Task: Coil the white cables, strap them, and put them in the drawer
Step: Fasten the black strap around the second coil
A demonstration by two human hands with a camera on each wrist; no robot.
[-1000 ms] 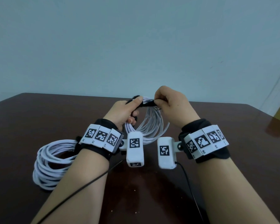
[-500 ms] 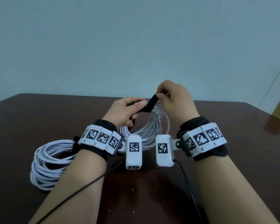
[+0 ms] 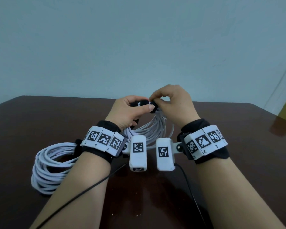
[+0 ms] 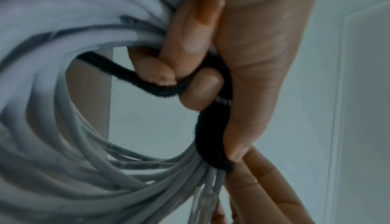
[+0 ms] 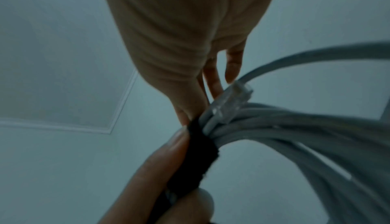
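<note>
Above the table [image 3: 221,162], the left hand [image 3: 127,111] gripped the coil [image 3: 149,129] and strap [image 4: 209,144], whose end the right hand [image 3: 173,104] pinched.

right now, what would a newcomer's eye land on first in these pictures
First, the two hands meeting above the dark table: the left hand grips a coil of white cable while the right hand pinches a black strap wrapped round the bundle. Next, a second white coil lying on the table at the left, partly behind the left forearm. The marker-covered wristbands also stand out.
</note>
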